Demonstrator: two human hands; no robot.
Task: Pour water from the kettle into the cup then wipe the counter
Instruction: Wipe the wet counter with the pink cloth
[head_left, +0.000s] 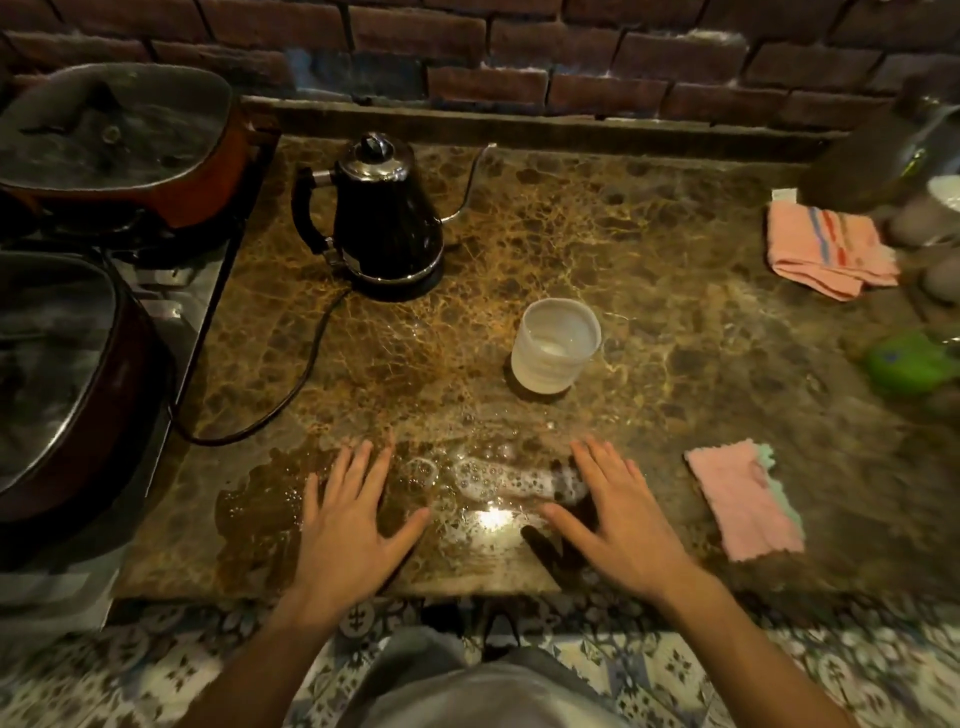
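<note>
A black gooseneck kettle (384, 218) stands on its base at the back left of the brown marble counter (649, 270), spout pointing right. A frosted white cup (556, 345) sits upright in the middle, a little liquid at its bottom. A bubbly puddle of water (488, 478) spreads along the front edge. My left hand (348, 525) and my right hand (623, 519) lie flat and open on the counter, on either side of the puddle, holding nothing. A pink cloth (743, 499) lies just right of my right hand.
Two lidded pots (104, 145) (57, 374) sit on the stove at the left. The kettle's cord (291, 384) loops across the left counter. A striped pink towel (826, 249) lies at the back right, a green object (904, 361) beside blurred items at the right edge. A brick wall runs behind.
</note>
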